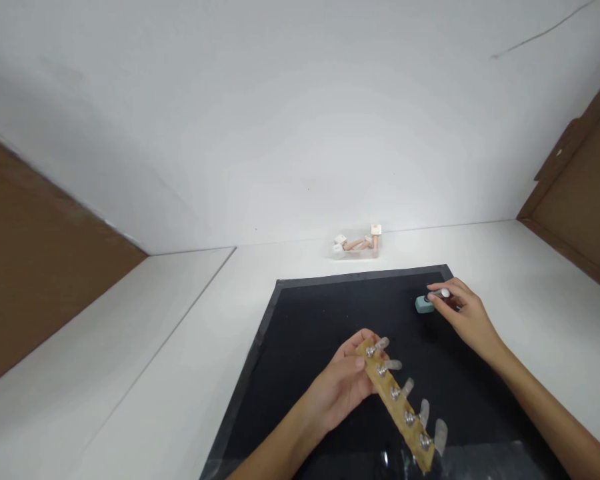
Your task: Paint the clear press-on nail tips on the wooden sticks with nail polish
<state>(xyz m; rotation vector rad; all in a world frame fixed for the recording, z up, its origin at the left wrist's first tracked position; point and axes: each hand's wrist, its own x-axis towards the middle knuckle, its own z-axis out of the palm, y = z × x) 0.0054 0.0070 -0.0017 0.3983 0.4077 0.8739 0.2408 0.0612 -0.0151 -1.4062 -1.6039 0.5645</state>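
Note:
My left hand (343, 383) is closed around the far end of a narrow wooden strip (399, 405). The strip carries a row of several metal bolts with wing nuts and is held tilted above a black mat (310, 333). Farther back on the mat, my right hand (463, 313) pinches a small tool with a pale teal end (423, 304), whose tip rests near the mat's far right corner.
The mat lies on a white table (180, 347) that meets a white wall. A small clear tray with several copper-coloured and white parts (357, 244) sits at the wall behind the mat. Brown panels stand at the left and the right.

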